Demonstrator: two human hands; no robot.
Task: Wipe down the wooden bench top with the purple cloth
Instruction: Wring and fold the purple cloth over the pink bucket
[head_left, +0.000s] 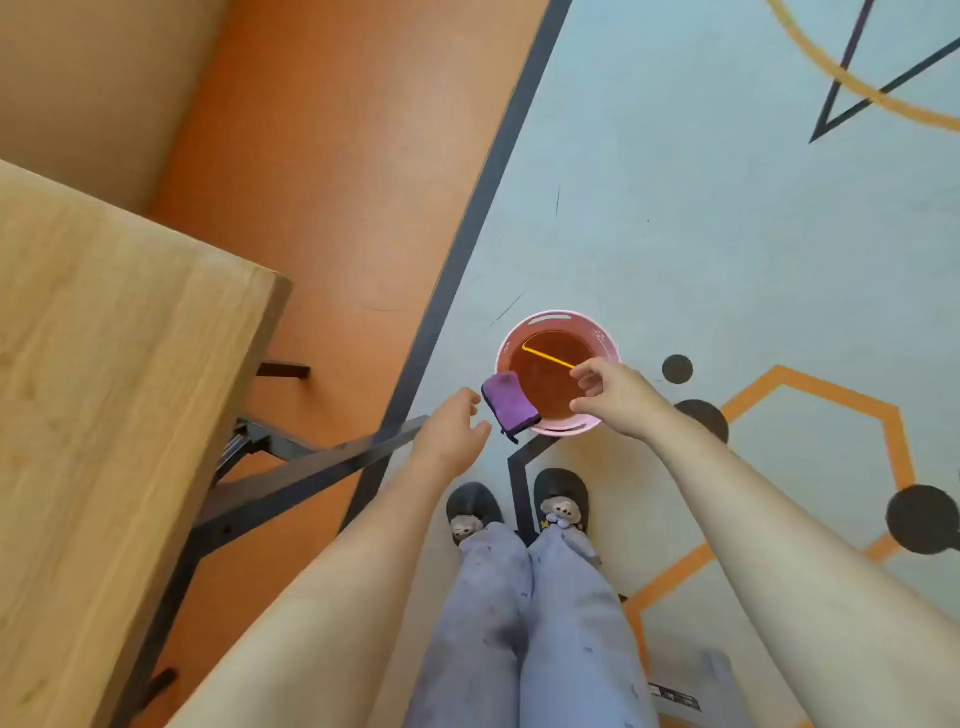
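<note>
Risk 1: the worktop (104, 364) stands well left of the pink bucket (556, 318) on the floor, so a soaked cloth would likely drip in transit. Risk 2: a knock could tip the bucket.

The 2 hands are apart. The right hand (618, 400) curves over the bucket's right rim; I cannot tell whether it grips anything. The left hand (452, 431), fingers relaxed, hovers just beside the purple cloth (509, 400), which is draped over the left rim.

Cloth (508, 402) on bucket (556, 315) rim, left side; bucket on floor (675, 234), right of bench (104, 364).
</note>
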